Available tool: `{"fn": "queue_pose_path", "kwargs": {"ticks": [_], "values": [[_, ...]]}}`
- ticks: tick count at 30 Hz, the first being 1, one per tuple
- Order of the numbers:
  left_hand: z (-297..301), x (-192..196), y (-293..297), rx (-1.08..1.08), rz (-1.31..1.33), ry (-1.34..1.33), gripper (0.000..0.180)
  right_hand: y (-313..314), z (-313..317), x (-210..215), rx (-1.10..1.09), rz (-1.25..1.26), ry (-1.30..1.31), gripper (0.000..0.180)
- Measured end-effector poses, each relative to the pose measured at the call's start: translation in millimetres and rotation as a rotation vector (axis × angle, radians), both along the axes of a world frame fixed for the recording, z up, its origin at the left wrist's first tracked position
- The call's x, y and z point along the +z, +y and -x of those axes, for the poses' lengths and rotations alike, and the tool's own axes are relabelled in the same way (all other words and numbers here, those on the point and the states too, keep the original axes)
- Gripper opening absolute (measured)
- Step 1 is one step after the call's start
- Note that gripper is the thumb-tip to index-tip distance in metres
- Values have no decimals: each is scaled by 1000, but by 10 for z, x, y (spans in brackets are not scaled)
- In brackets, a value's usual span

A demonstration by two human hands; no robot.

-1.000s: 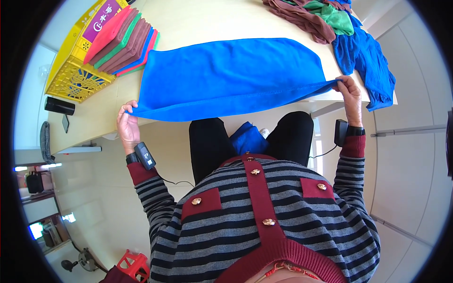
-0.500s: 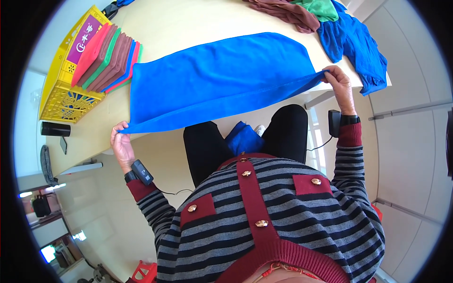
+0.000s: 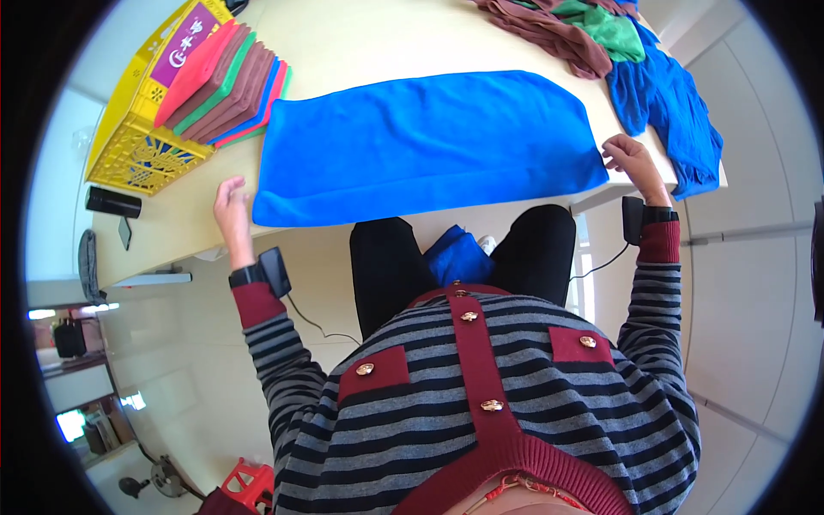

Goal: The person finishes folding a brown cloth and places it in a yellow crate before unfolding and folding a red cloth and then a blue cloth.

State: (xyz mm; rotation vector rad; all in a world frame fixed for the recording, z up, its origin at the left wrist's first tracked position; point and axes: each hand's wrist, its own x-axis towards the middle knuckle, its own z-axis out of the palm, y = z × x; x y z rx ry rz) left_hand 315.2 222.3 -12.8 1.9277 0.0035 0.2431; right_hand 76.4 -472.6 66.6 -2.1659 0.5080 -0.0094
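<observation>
The fingers of the left hand (image 3: 230, 202) were loosely spread and gripped nothing, resting on the worktop (image 3: 412, 43) just beside the near left corner of the blue cloth (image 3: 425, 142). The right hand (image 3: 631, 159) hovered at the cloth's near right corner, fingers curled but apparently released; whether they touched the hem could not be told. The cloth lay flat across the worktop, its near edge close to the rim. Judging from that, a careless tug could have slid it off toward the lap. To the left, a stack of folded cloths (image 3: 225, 81) leaned in a yellow crate (image 3: 137, 142); a heap of brown, green and blue cloths (image 3: 618, 43) spilled over the far right corner. The worktop was pale and smooth, the floor light and glossy.
</observation>
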Motion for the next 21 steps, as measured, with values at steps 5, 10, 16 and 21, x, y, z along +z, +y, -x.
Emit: {"fn": "queue_pose_path", "kwargs": {"ticks": [5,10,16,21], "values": [[-473,-46,-542,58,-656,-227,36,-94,-724,-297,35,218,-165,32],[-843,-272,-994,193,-908,6,45,-251,-1543,-900,163,642,-425,40],[-819,-348,-1137,366,-753,-83,38,114,-2073,-1028,314,433,-361,38],[-782,-262,-1231,297,-681,-95,28,409,-2195,-864,395,402,-231,30]]}}
